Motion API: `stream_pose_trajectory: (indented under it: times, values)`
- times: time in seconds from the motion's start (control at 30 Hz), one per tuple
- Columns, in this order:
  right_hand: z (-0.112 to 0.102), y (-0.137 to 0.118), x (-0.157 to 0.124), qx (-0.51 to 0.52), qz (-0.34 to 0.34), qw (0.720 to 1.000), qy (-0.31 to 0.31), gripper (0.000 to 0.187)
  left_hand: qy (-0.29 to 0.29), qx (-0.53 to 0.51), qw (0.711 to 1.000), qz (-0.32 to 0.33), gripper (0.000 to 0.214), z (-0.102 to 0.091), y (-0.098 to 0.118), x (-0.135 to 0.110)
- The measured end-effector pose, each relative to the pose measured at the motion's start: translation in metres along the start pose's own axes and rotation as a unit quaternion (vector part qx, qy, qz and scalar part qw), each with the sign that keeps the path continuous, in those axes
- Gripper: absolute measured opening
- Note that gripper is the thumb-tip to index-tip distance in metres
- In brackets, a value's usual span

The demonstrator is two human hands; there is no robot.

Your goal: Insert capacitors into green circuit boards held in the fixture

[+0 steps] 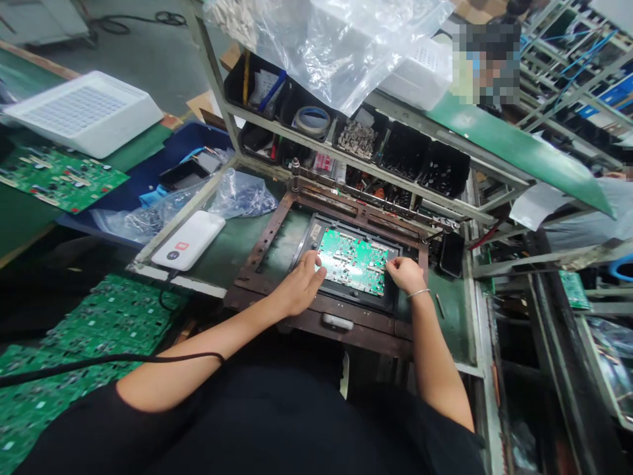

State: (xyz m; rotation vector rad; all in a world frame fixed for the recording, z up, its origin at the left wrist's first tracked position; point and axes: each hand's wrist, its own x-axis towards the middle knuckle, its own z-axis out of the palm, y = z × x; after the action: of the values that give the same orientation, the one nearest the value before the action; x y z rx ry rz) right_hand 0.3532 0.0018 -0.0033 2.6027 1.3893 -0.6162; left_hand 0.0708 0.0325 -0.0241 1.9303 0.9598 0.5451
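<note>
A green circuit board (349, 264) full of small components lies level within a black carrier tray (363, 301), which sits in a brown metal frame (267, 260) on the bench. My left hand (305, 285) is at the board's left edge, its thumb and fingers bent around that edge. At the opposite edge, my right hand (406, 274) pinches the board's right side with curled fingers. The fingertips' exact contact is too small to make out. A pale handle (337, 322) is fixed to the frame's front bar, close to my body.
Parts bins (357, 137) line the rack behind the frame. A white power bank (188, 241) lies left, with a cable. More green boards (99, 336) are stacked at lower left. A dark phone-like object (451, 254) is on the right. Another person (489, 66) is beyond the rack.
</note>
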Motion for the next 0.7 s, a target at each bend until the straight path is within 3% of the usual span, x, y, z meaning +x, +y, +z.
stream_pose_trajectory:
  times: [0.3, 0.7]
  values:
    - [-0.004, -0.01, -0.005, -0.039, 0.011, 0.999, 0.007, 0.04, -0.026, 0.052, 0.998, 0.007, 0.039, -0.001, 0.001, -0.002]
    - [-0.003, -0.012, -0.009, -0.05, 0.008, 0.998, 0.022, 0.043, -0.03, 0.092, 0.995, 0.012, 0.045, -0.003, 0.0, -0.001]
